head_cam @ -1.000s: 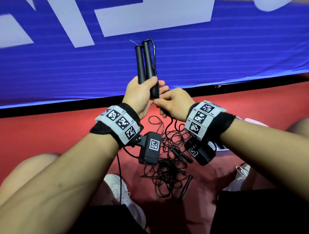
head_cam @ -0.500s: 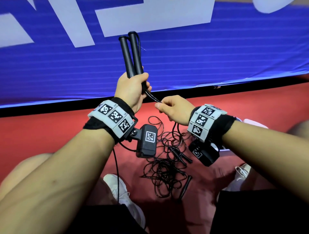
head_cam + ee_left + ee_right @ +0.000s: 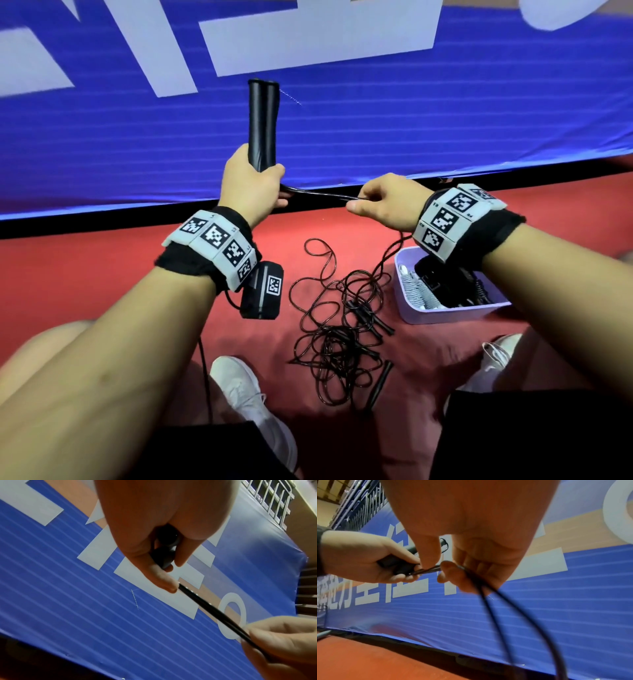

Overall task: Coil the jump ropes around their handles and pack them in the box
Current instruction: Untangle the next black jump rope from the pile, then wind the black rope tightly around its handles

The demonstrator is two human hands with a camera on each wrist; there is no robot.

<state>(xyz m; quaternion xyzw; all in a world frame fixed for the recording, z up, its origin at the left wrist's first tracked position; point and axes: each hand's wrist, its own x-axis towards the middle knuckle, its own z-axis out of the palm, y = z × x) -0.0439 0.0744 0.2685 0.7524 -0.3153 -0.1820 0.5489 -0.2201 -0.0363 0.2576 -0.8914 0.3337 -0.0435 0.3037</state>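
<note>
Above the red floor (image 3: 102, 274), in front of a blue banner (image 3: 411, 120), a pair of black handles (image 3: 262, 123) is held upright and side by side. The handles are gripped near their lower ends by the left hand (image 3: 248, 185), whose fingers are curled round both. From below that hand a doubled rope (image 3: 322, 195) is drawn out sideways, nearly taut, to the right hand (image 3: 383, 202), where both strands are pinched between thumb and curled fingers. In the right wrist view the two strands are seen to part below the pinch and hang down towards the floor.

No turn of rope can be made out on the handles, so the coiling of this rope is judged to be only at its start: the handles are paired and the strands gathered and tensioned. For the next move, the doubled rope would have to be carried round the handles just above the left hand, with tension kept so the first turn does not slip, and the slack fed up from the floor.

On the floor between the shoes (image 3: 246, 394) a tangle (image 3: 339, 329) of loose black rope is lying, with further handles in and beside it; snagging there is a likely hindrance. To the right, just beside the tangle, a lilac box (image 3: 445, 313) is standing, with what look like coiled ropes already packed inside, though its contents are partly hidden by the right wrist.
</note>
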